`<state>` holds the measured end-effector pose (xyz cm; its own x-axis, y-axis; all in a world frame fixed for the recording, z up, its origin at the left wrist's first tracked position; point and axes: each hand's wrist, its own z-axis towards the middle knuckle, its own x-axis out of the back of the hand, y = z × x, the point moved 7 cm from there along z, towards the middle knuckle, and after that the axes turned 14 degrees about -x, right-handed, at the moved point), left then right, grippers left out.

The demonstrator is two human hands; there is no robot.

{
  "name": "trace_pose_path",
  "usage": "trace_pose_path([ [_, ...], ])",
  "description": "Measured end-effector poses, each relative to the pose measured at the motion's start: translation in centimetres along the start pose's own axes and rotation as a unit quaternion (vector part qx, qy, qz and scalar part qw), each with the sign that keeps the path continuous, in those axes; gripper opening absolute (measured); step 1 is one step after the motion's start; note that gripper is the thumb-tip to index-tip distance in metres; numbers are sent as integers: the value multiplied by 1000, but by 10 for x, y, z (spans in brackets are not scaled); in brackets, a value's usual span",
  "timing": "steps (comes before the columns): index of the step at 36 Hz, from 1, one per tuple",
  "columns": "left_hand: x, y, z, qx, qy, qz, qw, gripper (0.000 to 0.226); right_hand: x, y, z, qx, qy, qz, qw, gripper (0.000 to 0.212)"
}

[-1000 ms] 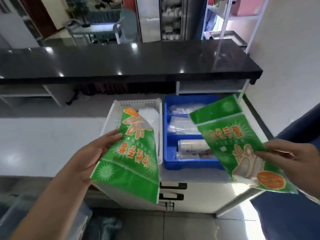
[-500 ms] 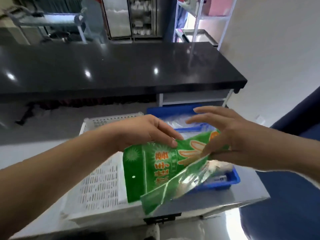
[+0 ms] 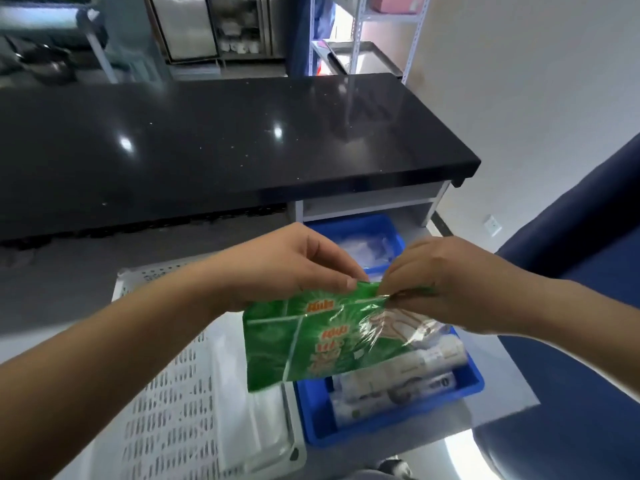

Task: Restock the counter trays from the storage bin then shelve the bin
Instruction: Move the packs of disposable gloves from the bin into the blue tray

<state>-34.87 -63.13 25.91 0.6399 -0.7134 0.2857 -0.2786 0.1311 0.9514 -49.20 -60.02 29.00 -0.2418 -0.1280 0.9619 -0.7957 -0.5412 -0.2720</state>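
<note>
Both hands hold green glove packets (image 3: pixel 311 344) stacked together above the gap between two trays. My left hand (image 3: pixel 291 268) pinches their top edge from the left. My right hand (image 3: pixel 446 282) pinches the same edge from the right. Under the packets stands a blue tray (image 3: pixel 391 427) with white rolls in front and clear bags at the back. To its left is a white perforated tray (image 3: pixel 166 410) with a flat clear packet lying along its right side.
Both trays rest on a low grey counter (image 3: pixel 509 393). A black glossy counter top (image 3: pixel 242 140) runs behind and above it. A metal shelf rack (image 3: pixel 360 46) stands at the back right beside a white wall. Dark blue fabric (image 3: pixel 588 306) fills the right edge.
A second ago each hand held one green packet apart. The hands came together, the packets were laid on each other, and both hands now pinch the top edge over the trays.
</note>
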Motion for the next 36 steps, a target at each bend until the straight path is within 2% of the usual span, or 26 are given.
trace_pose_path([
  [4, 1, 7, -6, 20, -23, 65, 997, 33, -1, 15, 6, -34, 0, 21, 999, 19],
  [7, 2, 11, -9, 39, -10, 214, 976, 44, -7, 35, 11, -84, -44, 34, 995, 36],
  [9, 0, 16, -6, 27, 29, 328, 944, 35, -7, 46, 13, -99, -59, 44, 992, 31],
  [11, -3, 20, 0, 4, 70, 366, 928, 23, -6, 58, 14, -112, -64, 58, 990, 21],
  [15, -8, 15, 17, -8, 113, 329, 937, 17, -6, 83, 14, -139, -69, 84, 984, 11],
  [19, -8, 13, 35, -25, 139, 282, 949, 12, -4, 108, 15, -163, -79, 118, 976, 11],
  [21, -4, 14, 43, -36, 150, 212, 965, 5, -2, 116, 13, -162, -78, 117, 977, 11],
  [23, 9, 10, 50, -40, 193, 113, 974, 10, 1, 123, 8, -156, -69, 103, 980, 11],
  [25, 29, -6, 56, -25, 251, 42, 967, 12, 5, 131, 3, -157, -56, 90, 982, 12],
  [27, 47, -34, 63, 10, 287, 38, 957, 10, 9, 141, -3, -172, -48, 84, 980, 13],
  [29, 55, -69, 74, 55, 281, 85, 954, 12, 13, 152, -9, -194, -49, 88, 976, 13],
  [33, 41, -124, 107, 95, 180, 206, 957, 27, 18, 167, -22, -229, -49, 89, 968, 12],
  [36, 28, -141, 133, 95, 117, 331, 931, 46, 16, 173, -34, -243, -43, 73, 966, 13],
])
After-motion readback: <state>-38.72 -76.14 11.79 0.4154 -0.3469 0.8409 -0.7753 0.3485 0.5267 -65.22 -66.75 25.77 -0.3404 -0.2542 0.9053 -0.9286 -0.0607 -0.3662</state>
